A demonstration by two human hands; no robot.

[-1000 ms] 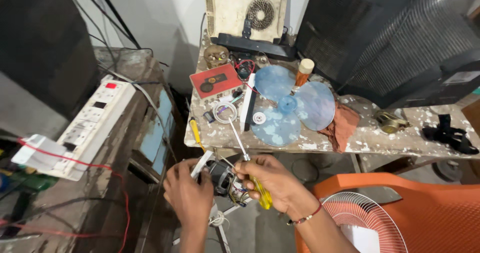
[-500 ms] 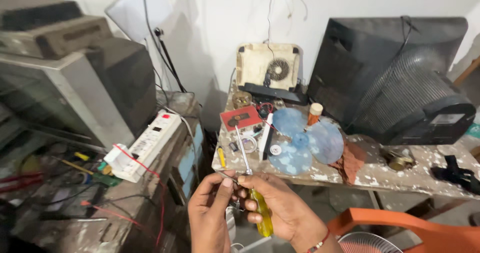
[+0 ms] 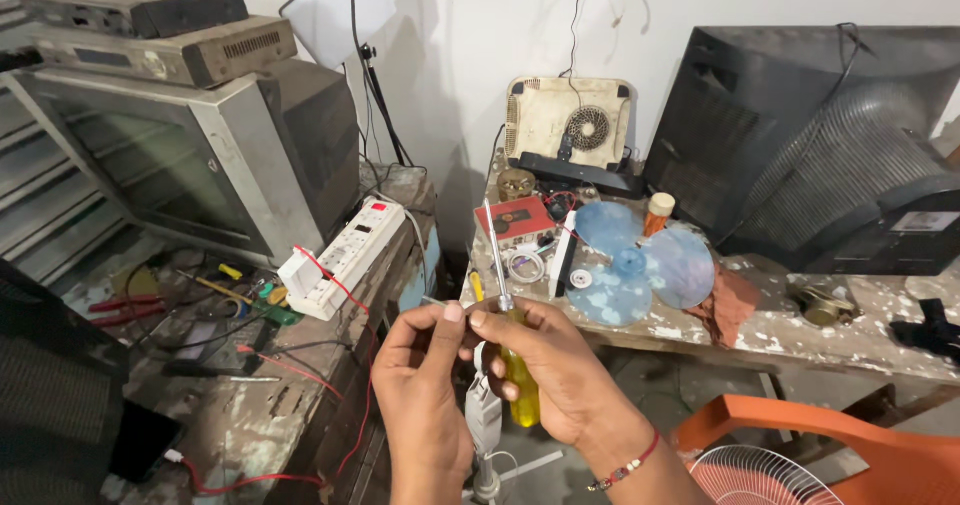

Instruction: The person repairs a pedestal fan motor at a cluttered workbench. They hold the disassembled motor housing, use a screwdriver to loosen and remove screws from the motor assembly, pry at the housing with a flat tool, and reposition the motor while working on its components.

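holding yellow-handled screwdriver (image 3: 508, 335) upright in right hand (image 3: 560, 370), shaft pointing up.

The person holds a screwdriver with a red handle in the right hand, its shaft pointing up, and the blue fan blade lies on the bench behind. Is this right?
Not quite. In the head view the screwdriver in the right hand has a yellow handle, not a red one. The rest holds: its shaft points up, and the blue fan blade lies on the bench behind.
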